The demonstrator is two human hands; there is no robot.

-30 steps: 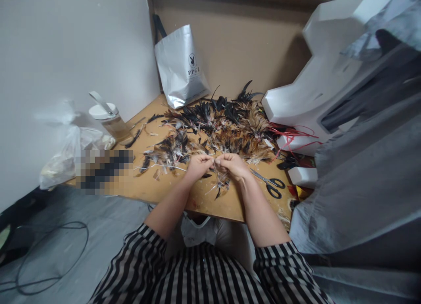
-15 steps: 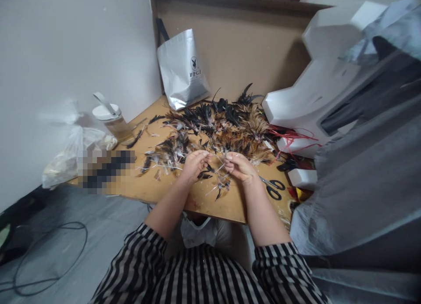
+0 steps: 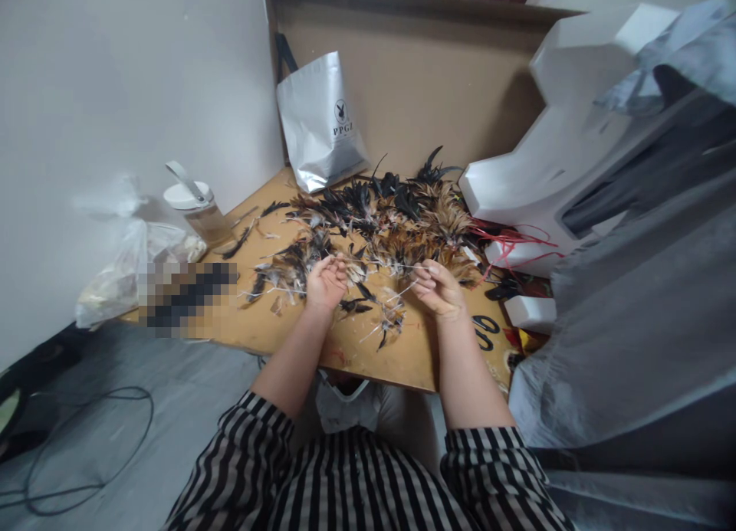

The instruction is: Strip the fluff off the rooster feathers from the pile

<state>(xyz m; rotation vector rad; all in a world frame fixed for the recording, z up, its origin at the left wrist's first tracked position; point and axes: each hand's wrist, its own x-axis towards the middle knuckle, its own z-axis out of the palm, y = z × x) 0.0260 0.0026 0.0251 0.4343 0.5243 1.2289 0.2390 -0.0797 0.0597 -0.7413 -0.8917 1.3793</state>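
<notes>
Between my two hands a thin pale string (image 3: 386, 265) is stretched nearly level over the table. My left hand (image 3: 327, 282) is closed, pinching one end at the fingertips. The other end is in the closed fingers of my right hand (image 3: 438, 288). Beneath and behind the string lie bunches of brown and black feathers (image 3: 402, 247). A few loose dark feathers (image 3: 391, 324) and pale strands are scattered on the table in front. Beside my right wrist lie scissors (image 3: 484, 333), their black handles showing and their blades hidden by my arm.
A silver bag (image 3: 319, 125) leans at the back of the wooden table (image 3: 368, 355). On the left stand a lidded jug (image 3: 201, 213) and a knotted plastic bag (image 3: 126, 278). Red cords (image 3: 509, 244) and a white sewing-machine-like body (image 3: 517, 186) are on the right.
My hands have moved apart, left hand to the left and right hand to the right. The string between them now shows as a longer, straighter line.
</notes>
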